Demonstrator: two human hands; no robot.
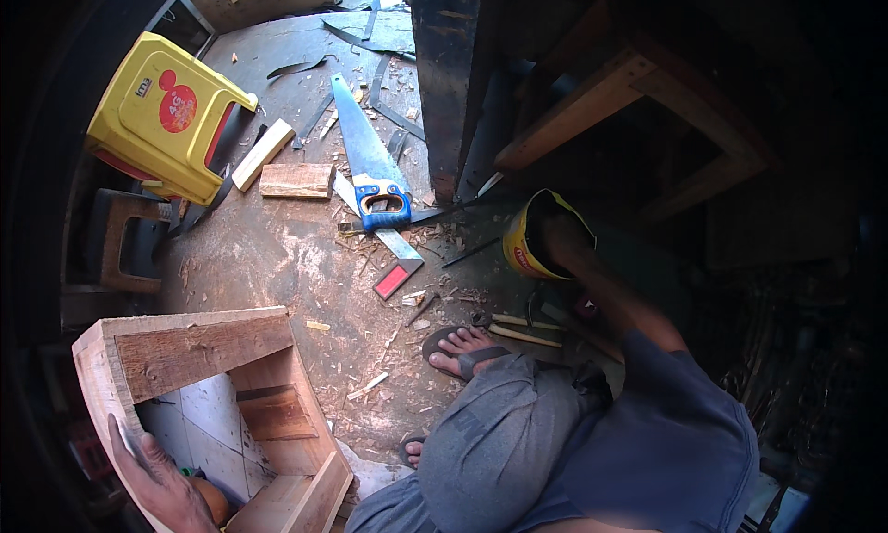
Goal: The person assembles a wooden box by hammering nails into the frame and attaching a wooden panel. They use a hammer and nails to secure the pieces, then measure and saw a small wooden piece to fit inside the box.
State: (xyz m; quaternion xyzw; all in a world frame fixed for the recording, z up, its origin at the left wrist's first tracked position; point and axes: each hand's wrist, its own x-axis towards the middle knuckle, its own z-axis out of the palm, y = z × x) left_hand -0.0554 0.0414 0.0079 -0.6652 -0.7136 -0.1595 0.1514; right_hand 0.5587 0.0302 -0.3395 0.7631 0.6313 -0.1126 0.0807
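Head view: a wooden frame [208, 353], lower left, is apparently steadied by the left hand [165, 485], grip loosely parted against its edge; a yellow bucket [520, 251], right of centre, is entered by the right hand [561, 241], whose shadowed grip cannot be told.

I'm standing in carpentry workshop: handsaw [361, 135] and try square [399, 278] are lying left of right hand [561, 239], wood chips [368, 386] are littering floor [242, 237] between hands, offcut [296, 181] is sitting beside handsaw, left hand [165, 482] is touching wooden frame [208, 353].
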